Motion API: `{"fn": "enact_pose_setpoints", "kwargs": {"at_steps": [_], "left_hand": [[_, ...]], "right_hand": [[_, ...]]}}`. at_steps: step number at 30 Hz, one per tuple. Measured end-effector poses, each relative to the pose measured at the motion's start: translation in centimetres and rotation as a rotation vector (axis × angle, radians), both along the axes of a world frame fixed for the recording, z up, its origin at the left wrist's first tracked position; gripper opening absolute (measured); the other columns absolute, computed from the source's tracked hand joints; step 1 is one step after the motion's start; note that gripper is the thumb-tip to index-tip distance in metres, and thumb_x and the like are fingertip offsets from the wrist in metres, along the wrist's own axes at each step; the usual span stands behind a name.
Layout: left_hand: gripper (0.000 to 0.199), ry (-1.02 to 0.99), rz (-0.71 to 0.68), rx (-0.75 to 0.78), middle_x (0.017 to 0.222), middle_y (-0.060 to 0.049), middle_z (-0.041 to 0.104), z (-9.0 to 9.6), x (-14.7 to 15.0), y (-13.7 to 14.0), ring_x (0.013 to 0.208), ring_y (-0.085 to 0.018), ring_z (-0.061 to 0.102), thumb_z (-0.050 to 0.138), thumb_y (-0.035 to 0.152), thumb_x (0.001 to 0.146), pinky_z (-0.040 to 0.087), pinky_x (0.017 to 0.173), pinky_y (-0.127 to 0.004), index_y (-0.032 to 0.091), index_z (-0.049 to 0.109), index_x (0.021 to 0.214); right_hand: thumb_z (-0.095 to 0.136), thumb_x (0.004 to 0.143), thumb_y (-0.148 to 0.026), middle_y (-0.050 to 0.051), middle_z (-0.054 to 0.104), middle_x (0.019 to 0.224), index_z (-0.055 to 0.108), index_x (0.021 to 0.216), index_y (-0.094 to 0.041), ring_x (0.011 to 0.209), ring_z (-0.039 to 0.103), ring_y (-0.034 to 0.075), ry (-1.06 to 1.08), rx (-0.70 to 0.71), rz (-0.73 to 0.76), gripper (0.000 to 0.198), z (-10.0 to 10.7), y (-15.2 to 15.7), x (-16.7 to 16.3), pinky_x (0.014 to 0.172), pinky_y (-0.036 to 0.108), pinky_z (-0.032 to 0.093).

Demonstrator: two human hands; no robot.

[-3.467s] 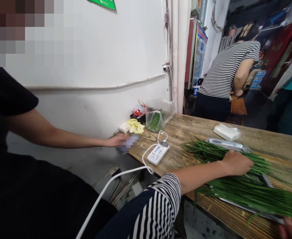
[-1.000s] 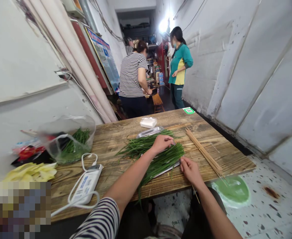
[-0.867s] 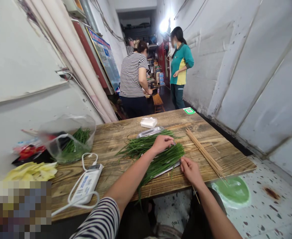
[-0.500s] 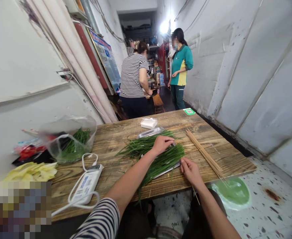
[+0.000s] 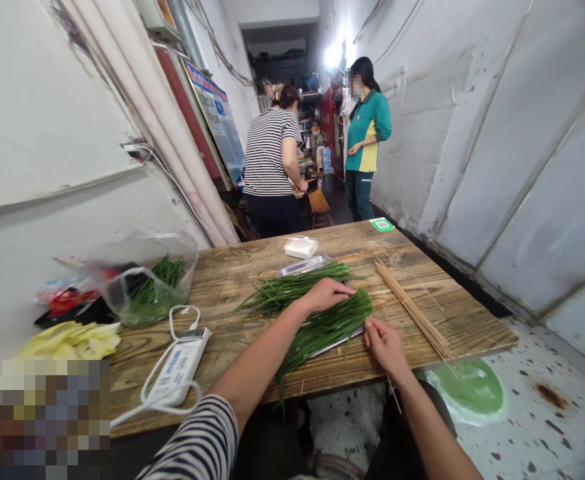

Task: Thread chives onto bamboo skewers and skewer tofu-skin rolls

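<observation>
Long green garlic chives point(image 5: 335, 327) lie in a bunch on a metal tray point(image 5: 340, 340), mostly covering it. My left hand point(image 5: 326, 295) reaches over them, its fingers closed at the upper edge of the bunch near the right-hand ends. Beside those ends, my right hand point(image 5: 385, 340) is closed in a pinch; a thin bamboo skewer point(image 5: 395, 395) sticks out below it, its upper part hidden by the hand. A second heap of chives point(image 5: 292, 287) lies just behind. To the right rests a bundle of bamboo skewers point(image 5: 412, 310).
Behind the chives are another metal tray point(image 5: 305, 265) and a white box point(image 5: 301, 247). On the left are a power strip point(image 5: 180, 367) with a looping cable, yellow leaves point(image 5: 70, 340) and a plastic bag point(image 5: 145, 293) of greens. Two people stand beyond the wooden table point(image 5: 242, 260).
My left fingers have shifted slightly down and right along the chives' edge. The right hand keeps its place by the ends. The whole view has moved a little.
</observation>
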State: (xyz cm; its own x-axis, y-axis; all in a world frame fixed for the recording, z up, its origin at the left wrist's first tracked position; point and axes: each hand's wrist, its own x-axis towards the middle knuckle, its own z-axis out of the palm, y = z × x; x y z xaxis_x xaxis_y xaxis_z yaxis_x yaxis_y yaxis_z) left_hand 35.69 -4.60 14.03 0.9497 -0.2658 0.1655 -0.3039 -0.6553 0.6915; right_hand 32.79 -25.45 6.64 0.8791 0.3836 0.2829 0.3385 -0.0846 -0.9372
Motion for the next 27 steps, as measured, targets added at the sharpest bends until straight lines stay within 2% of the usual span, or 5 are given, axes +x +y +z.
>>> {"fn": "enact_pose_setpoints", "kwargs": {"at_steps": [5, 9, 12, 21, 27], "left_hand": [[0.022, -0.045, 0.231, 0.203, 0.09, -0.003, 0.074, 1.5, 0.5, 2.4, 0.079, -0.016, 0.066, 0.059, 0.021, 0.079, 0.048, 0.076, -0.024, 0.017, 0.073, 0.096], [0.015, -0.01, 0.139, 0.601, 0.084, -0.005, 0.073, 0.5, 0.9, 2.1, 0.081, -0.019, 0.065, 0.067, 0.019, 0.072, 0.047, 0.076, -0.026, 0.019, 0.075, 0.084], [0.015, -0.035, 0.175, 0.768, 0.089, -0.01, 0.071, -0.8, 0.9, 1.4, 0.09, -0.023, 0.064, 0.068, 0.021, 0.073, 0.046, 0.081, -0.03, 0.018, 0.075, 0.086], [0.016, -0.045, 0.217, 0.743, 0.091, -0.011, 0.069, -1.6, 1.1, 0.8, 0.091, -0.022, 0.062, 0.058, 0.019, 0.079, 0.045, 0.083, -0.032, 0.016, 0.073, 0.082], [0.016, -0.059, 0.252, 0.37, 0.076, -0.004, 0.068, -1.4, 1.0, 0.8, 0.072, -0.015, 0.061, 0.054, 0.015, 0.074, 0.045, 0.071, -0.024, 0.016, 0.069, 0.075]], "right_hand": [[0.042, 0.091, -0.051, -0.005, 0.041, 0.047, 0.049, 0.063, -0.021, 0.046, 0.039, 0.012, 0.006, 0.009, 0.001, 0.042, -0.6, 0.0, 0.2, 0.051, 0.024, 0.033], [0.042, 0.091, -0.048, -0.005, 0.04, 0.047, 0.049, 0.063, -0.021, 0.046, 0.039, 0.012, -0.004, -0.004, -0.001, 0.04, -0.8, -0.1, 0.3, 0.051, 0.024, 0.033], [0.042, 0.091, -0.048, -0.005, 0.04, 0.047, 0.048, 0.062, -0.021, 0.046, 0.039, 0.012, -0.008, -0.009, 0.006, 0.04, -0.8, -0.1, 0.3, 0.051, 0.024, 0.033], [0.044, 0.089, -0.051, -0.005, 0.04, 0.047, 0.048, 0.062, -0.021, 0.045, 0.038, 0.011, -0.002, 0.005, -0.002, 0.042, 0.0, -0.1, 0.0, 0.049, 0.024, 0.033], [0.044, 0.089, -0.052, -0.005, 0.04, 0.047, 0.048, 0.063, -0.021, 0.045, 0.038, 0.012, 0.02, 0.01, 0.01, 0.042, -0.3, 0.0, 0.0, 0.049, 0.024, 0.033]]}}
